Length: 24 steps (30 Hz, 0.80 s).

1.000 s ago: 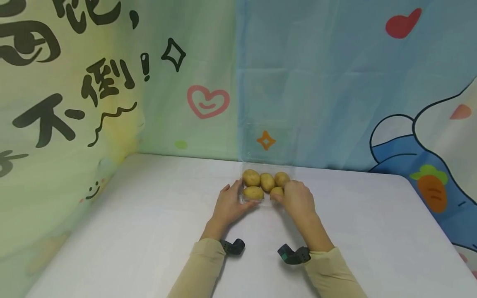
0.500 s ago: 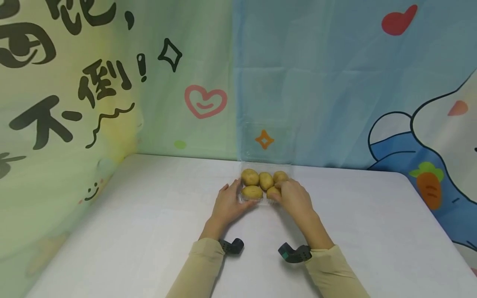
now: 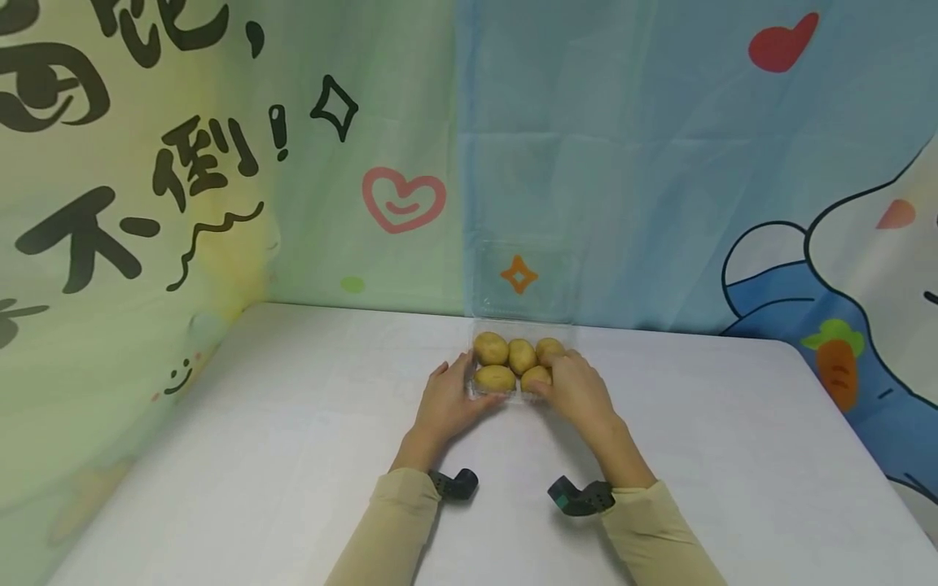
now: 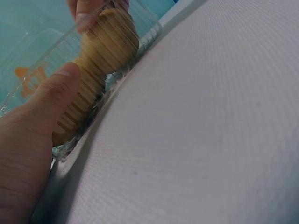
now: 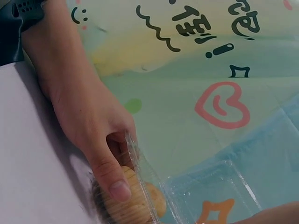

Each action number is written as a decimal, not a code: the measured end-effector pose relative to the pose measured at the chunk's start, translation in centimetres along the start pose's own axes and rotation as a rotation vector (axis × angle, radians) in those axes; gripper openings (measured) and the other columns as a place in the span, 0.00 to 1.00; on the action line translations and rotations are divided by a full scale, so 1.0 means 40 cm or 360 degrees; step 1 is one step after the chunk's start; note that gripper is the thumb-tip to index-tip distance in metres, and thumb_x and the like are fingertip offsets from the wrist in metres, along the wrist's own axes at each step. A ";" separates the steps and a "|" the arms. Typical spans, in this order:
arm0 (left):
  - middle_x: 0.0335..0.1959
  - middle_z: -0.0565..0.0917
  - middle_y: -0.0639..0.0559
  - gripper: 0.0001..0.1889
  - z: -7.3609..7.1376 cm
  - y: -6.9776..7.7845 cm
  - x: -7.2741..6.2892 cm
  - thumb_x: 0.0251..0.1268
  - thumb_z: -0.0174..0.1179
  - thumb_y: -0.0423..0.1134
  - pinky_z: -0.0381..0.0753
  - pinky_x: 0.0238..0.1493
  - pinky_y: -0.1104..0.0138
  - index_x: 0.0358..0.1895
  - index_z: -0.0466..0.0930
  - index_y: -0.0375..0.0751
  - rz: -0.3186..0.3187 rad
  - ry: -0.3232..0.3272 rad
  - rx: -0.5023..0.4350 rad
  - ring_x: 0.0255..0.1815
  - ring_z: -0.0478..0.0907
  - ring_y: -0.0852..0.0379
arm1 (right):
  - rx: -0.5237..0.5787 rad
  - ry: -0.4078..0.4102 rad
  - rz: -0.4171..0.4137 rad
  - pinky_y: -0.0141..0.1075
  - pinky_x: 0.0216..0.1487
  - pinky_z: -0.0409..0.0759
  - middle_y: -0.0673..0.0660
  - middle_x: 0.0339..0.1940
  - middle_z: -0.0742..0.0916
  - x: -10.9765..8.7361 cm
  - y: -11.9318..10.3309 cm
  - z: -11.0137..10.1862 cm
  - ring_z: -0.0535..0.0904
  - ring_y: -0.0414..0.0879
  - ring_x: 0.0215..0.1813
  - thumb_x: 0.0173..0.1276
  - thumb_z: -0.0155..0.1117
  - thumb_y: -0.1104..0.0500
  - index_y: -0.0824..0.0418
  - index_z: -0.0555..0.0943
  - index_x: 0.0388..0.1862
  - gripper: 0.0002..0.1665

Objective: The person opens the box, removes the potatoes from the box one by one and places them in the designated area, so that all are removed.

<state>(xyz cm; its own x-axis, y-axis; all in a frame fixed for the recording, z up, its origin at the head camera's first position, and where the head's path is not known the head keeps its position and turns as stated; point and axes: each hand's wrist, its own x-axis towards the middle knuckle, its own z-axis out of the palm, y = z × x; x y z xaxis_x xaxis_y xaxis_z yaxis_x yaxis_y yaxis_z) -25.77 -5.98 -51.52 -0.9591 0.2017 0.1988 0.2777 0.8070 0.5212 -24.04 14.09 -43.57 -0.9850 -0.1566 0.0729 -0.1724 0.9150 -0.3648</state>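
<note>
A clear plastic box (image 3: 519, 325) stands near the table's back edge, holding several yellow potatoes. My left hand (image 3: 445, 404) grips its left side, and the thumb (image 4: 58, 88) lies along the front wall. At the front right corner my right hand (image 3: 584, 392) pinches a potato (image 3: 536, 378) between thumb and fingers. Beside that one lies the front left potato (image 3: 495, 378). Behind them a row has a left potato (image 3: 491, 348), a middle potato (image 3: 522, 356) and a right potato (image 3: 550, 348), which the right fingers partly hide. The right wrist view shows the left hand (image 5: 100, 126) from the side.
The box's clear lid (image 3: 484, 303) stands raised at the back, in front of the printed cloth backdrop (image 3: 623, 203). A white cover lies over the table (image 3: 733, 456). Dark wrist cameras sit on the left wrist (image 3: 456, 486) and right wrist (image 3: 582, 496).
My right hand has shifted slightly left with the front right potato, narrowing its gap to the front left one. The left hand keeps its grip on the box.
</note>
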 end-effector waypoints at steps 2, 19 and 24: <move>0.67 0.71 0.41 0.51 -0.001 0.002 0.000 0.51 0.60 0.69 0.56 0.75 0.58 0.71 0.60 0.36 0.0003 -0.0002 -0.0010 0.68 0.69 0.48 | 0.0011 -0.0011 -0.0010 0.54 0.47 0.79 0.67 0.46 0.84 0.000 0.002 -0.003 0.78 0.62 0.50 0.59 0.69 0.49 0.69 0.82 0.51 0.28; 0.66 0.72 0.43 0.49 -0.010 0.004 -0.005 0.51 0.60 0.69 0.57 0.75 0.57 0.69 0.62 0.35 0.0034 0.0004 -0.0019 0.69 0.68 0.49 | 0.0067 -0.0076 0.0049 0.48 0.36 0.79 0.63 0.41 0.85 0.003 0.006 -0.005 0.80 0.55 0.41 0.57 0.71 0.47 0.66 0.81 0.49 0.28; 0.66 0.71 0.41 0.49 -0.009 0.005 -0.005 0.52 0.60 0.68 0.57 0.75 0.56 0.69 0.62 0.34 0.0042 0.0000 -0.0021 0.69 0.68 0.48 | 0.0114 -0.0093 0.0036 0.47 0.40 0.79 0.63 0.43 0.84 0.004 0.014 -0.006 0.79 0.55 0.44 0.57 0.71 0.47 0.67 0.81 0.51 0.29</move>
<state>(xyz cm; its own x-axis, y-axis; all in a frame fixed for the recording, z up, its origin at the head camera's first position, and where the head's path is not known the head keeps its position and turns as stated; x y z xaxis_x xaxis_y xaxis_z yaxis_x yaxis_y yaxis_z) -25.49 -6.03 -51.16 -0.9514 0.2224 0.2128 0.3034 0.7941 0.5266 -24.28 14.67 -43.54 -0.9871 -0.1598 0.0103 -0.1486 0.8900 -0.4311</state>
